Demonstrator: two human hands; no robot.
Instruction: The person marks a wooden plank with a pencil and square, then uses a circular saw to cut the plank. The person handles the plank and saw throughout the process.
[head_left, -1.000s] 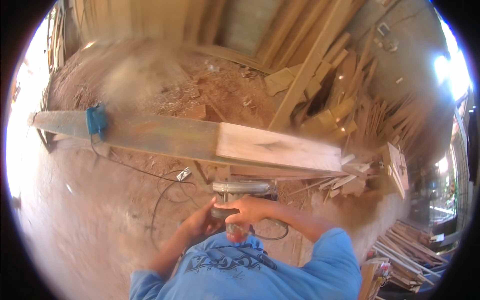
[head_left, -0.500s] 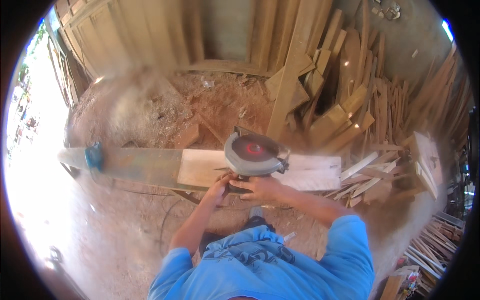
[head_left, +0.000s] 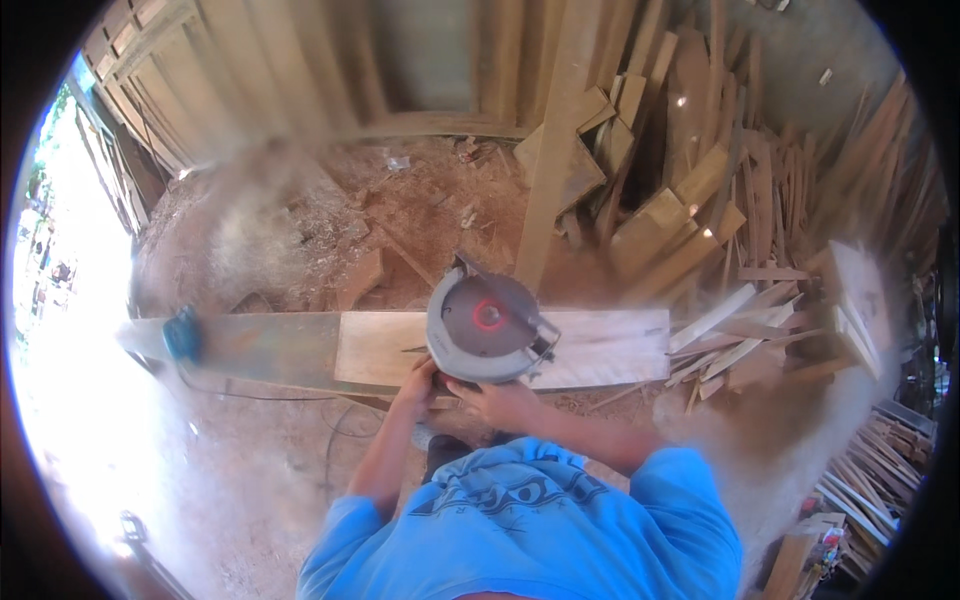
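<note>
A circular saw (head_left: 483, 325) is held over the bench, its round dark blade turned up toward me and ringed by a grey guard. My left hand (head_left: 418, 383) is closed at the near side of the saw, its fingers partly hidden beneath it. Beside it, my right hand (head_left: 497, 403) grips the saw's body from below right; the handle is mostly hidden. Under the saw lies a pale wooden board (head_left: 610, 345) on a long narrow bench (head_left: 275, 350). I cannot tell whether the saw touches the board.
Toward the bench's left end sits a blue power tool (head_left: 181, 335) with a cord. Wood offcuts (head_left: 725, 335) lie by the right end. Planks (head_left: 665, 215) lean at the back right, and wooden panels (head_left: 270, 80) stand behind the sawdust-covered floor (head_left: 300, 220).
Both hands have drawn the saw nearer to me and slightly left. The blade now faces me more fully. The view has shifted a little.
</note>
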